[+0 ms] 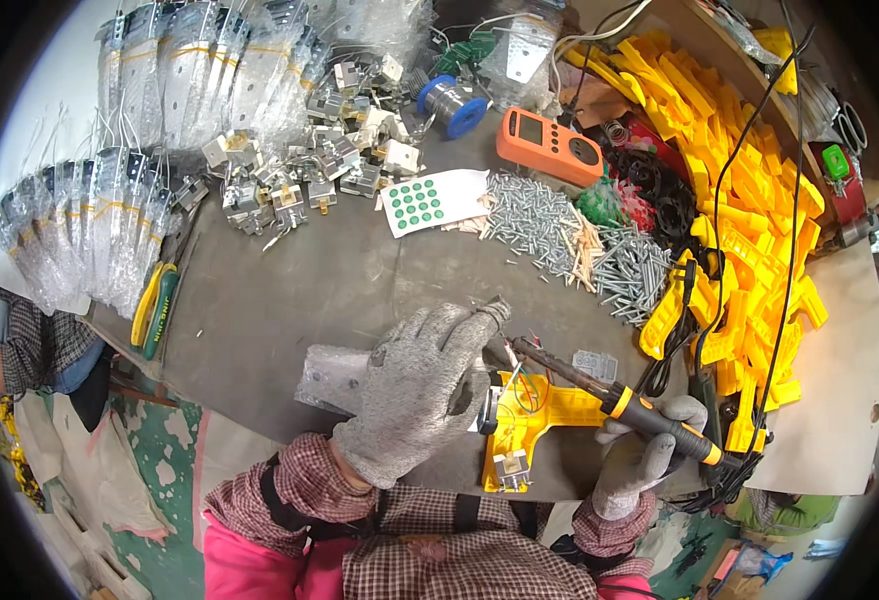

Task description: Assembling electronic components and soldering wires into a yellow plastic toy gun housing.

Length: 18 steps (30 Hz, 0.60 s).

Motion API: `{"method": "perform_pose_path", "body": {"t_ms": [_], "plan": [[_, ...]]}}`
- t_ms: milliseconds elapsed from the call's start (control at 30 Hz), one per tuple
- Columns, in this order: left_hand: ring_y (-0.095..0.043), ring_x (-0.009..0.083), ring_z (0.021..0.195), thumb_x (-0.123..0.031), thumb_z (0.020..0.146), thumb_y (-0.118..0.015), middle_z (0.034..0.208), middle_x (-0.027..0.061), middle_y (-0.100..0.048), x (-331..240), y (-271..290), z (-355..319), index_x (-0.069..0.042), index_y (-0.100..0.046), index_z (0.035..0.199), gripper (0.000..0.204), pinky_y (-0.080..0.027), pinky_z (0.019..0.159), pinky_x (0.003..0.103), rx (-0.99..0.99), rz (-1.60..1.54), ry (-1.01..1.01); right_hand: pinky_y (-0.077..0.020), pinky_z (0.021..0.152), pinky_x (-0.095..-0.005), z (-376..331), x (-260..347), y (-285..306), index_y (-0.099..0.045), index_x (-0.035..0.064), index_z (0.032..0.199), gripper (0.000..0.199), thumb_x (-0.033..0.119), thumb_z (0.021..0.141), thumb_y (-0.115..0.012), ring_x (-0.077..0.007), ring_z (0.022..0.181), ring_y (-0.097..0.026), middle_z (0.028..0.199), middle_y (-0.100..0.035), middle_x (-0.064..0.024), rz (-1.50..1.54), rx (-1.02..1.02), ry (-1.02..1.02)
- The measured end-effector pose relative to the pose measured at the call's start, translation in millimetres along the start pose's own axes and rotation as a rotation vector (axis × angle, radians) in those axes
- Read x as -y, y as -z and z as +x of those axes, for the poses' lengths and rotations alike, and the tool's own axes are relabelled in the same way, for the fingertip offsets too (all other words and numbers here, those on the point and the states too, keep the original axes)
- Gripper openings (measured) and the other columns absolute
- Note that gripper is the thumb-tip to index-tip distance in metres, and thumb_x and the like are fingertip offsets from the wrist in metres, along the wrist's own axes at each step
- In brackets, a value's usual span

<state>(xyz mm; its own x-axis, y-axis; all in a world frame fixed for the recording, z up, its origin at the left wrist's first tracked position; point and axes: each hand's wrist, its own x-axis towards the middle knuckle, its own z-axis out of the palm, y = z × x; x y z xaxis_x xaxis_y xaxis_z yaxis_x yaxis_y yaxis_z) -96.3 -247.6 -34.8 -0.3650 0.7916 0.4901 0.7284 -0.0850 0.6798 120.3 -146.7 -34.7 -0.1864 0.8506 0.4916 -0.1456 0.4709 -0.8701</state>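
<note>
Angling the soldering iron clear of the yellow housing seems wise, right hand in closed grip round it, left hand curled, contents unclear.

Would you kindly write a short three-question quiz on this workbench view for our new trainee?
1. Which hand holds the soldering iron?
2. True or false: in the picture, the blue spool lies left of the orange meter.
3. The plastic parts heaped along the right side of the bench are mainly: A) blue; B) yellow; C) white.

Key: 1. The right hand. 2. True. 3. B.
</note>
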Motion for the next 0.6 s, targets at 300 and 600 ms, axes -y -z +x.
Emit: {"method": "perform_pose_path", "body": {"t_ms": [300,600], "plan": [[-0.06,0.0329,0.083,-0.001,0.074,-0.067,0.096,0.013,-0.062,-0.2,2.4,-1.8,-0.003,-0.06,0.13,0.057,-0.05,0.078,0.044,0.041,0.018,0.019,-0.0464,0.044,-0.0265,-1.0,-3.2,1.1,-0.038,0.0031,0.109,0.05,0.047,0.094,-0.058,-0.0202,0.042,-0.055,0.058,-0.058,-0.0112,-0.007,0.024,0.02],[-0.062,0.0352,0.088,0.0,0.076,-0.066,0.101,0.0144,-0.063,-1.2,-1.9,0.1,-0.004,-0.06,0.129,0.054,-0.05,0.081,0.046,-0.003,-0.026,-0.026,-0.0461,0.046,-0.0257,2.8,2.5,-1.4,-0.04,0.0017,0.106,0.047,0.044,0.093,-0.058,-0.0165,0.046,-0.054,0.074,-0.053,-0.009,0.005,-0.114,-0.017]]}}
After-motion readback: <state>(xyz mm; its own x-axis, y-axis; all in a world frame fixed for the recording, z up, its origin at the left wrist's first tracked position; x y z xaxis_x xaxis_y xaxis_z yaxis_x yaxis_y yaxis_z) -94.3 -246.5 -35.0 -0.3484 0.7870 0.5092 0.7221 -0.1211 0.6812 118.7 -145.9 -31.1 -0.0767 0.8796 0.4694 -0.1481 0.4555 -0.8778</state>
